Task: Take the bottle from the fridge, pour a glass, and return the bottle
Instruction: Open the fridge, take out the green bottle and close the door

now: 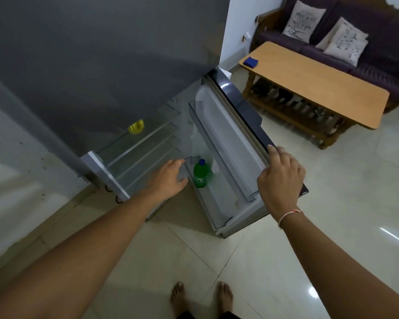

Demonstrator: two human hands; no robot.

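Note:
A green bottle (201,174) with a blue cap stands upright in the lowest shelf of the open fridge door (234,143). My left hand (169,178) reaches toward it with fingers apart, just left of the bottle and touching the shelf's end, holding nothing. My right hand (280,178) grips the outer top edge of the door. The grey fridge (97,72) fills the upper left, its glass shelves showing below. No glass is in view.
A yellow object (136,127) lies on a fridge shelf. A wooden coffee table (316,84) with a blue cloth (250,61) stands at the right, a dark sofa (382,65) with cushions behind it. My bare feet (200,298) stand on tiled floor.

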